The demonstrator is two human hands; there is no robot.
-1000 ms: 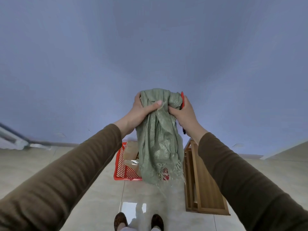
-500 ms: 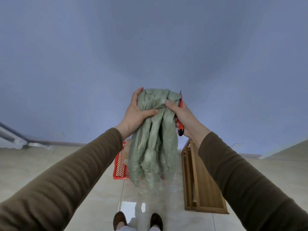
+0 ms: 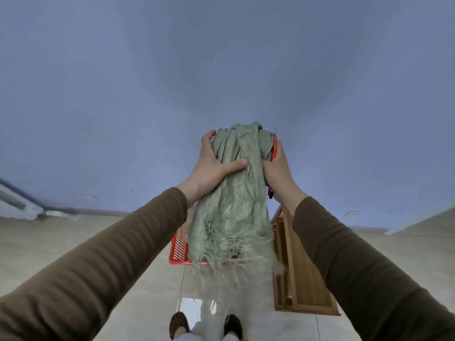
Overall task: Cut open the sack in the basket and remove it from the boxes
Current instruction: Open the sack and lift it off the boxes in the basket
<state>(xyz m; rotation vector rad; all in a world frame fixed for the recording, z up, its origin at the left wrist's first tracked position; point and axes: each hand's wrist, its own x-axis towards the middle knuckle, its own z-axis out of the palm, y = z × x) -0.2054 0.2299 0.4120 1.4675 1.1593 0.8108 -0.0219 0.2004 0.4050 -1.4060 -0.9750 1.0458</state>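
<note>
A green woven sack (image 3: 234, 207) hangs bunched in the air in front of me, its frayed lower edge trailing loose threads. My left hand (image 3: 211, 163) grips its upper part from the left, thumb across the cloth. My right hand (image 3: 278, 168) grips the sack from the right and also holds a red utility knife (image 3: 273, 153) against it. The red plastic basket (image 3: 178, 244) stands on the floor below, mostly hidden behind the sack. The boxes in it are out of sight.
A wooden frame rack (image 3: 302, 271) stands on the tiled floor right of the basket. A blue wall (image 3: 221, 70) fills the upper view. My feet (image 3: 204, 326) show at the bottom edge.
Both hands have bunched the sack further and lifted it a little higher; the frayed bottom edge now swings lower and looser in front of the basket.
</note>
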